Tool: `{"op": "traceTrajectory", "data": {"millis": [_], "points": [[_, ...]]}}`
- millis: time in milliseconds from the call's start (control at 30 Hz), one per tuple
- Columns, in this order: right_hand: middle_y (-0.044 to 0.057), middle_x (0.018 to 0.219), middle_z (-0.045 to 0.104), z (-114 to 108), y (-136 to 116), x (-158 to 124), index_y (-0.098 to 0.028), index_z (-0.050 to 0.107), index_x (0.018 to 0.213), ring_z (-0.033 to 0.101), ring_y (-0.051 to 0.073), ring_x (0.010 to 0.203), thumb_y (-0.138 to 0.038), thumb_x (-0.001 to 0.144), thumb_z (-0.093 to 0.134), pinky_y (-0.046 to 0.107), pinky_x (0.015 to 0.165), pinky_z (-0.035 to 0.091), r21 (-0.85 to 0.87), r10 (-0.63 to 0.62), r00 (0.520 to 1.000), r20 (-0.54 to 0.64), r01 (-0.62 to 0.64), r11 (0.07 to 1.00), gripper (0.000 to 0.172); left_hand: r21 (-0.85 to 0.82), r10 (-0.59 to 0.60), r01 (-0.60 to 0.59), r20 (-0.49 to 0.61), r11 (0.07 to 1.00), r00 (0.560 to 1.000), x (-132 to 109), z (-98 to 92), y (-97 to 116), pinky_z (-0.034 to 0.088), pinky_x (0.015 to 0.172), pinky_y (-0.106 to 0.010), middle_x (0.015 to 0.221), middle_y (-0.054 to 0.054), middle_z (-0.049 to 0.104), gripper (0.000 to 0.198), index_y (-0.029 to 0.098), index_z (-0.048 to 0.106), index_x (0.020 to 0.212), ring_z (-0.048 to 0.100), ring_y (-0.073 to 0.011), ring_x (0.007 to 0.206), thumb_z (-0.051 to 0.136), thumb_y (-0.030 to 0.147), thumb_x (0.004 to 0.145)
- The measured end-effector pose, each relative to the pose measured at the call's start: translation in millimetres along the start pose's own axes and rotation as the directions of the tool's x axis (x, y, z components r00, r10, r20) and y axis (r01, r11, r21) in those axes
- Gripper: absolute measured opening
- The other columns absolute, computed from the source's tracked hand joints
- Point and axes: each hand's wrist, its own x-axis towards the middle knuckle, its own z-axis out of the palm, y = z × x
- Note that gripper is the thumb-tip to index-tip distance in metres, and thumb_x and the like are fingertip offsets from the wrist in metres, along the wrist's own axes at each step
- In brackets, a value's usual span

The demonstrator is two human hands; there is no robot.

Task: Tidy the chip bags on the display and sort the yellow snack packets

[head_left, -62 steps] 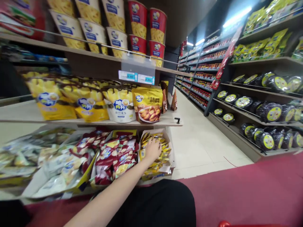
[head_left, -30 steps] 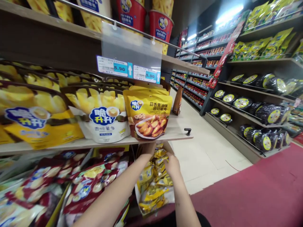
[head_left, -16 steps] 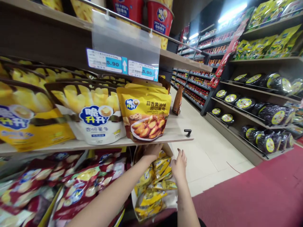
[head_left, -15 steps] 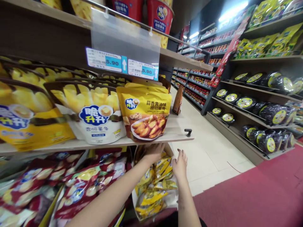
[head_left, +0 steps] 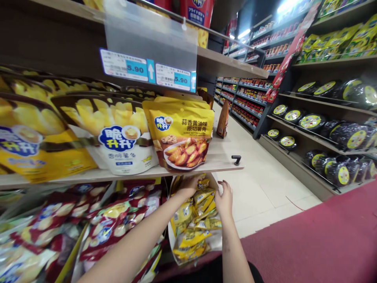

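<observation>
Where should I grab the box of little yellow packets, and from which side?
Probably the right wall of the box, pinched inside and out, coming from the right: its top is open and pale floor lies beyond. The shelf seems to overhang its back, and dark red packets crowd its left.

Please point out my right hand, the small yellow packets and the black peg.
Right hand (head_left: 224, 199), head view: back of the hand.
Small yellow packets (head_left: 194, 238), head view: a packet toward the near end.
Black peg (head_left: 236, 158), head view: its bent top.

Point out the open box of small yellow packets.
Low in the head view, just right of centre: the box sits below the shelf's right end, right of the maroon packets, with the left hand inside.
</observation>
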Motion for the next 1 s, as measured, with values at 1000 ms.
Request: {"op": "traceTrajectory", "data": {"millis": [1000], "points": [[0.007,0.095,0.070,5.0,-1.0,-1.7,-0.020,0.071,0.091,0.052,0.026,0.104,-0.032,0.086,0.066,0.038,0.095,0.035,-0.139,-0.037,0.995,0.096,0.050,0.989,0.014,-0.445,0.053,-0.070,-0.051,0.893,0.997,-27.0,-14.5,-3.3,0.052,0.087,-0.030,0.108,-0.005,0.073,0.038,0.022,0.064,0.105,0.067,-0.0200,0.099,0.063,0.048,0.078]]}}
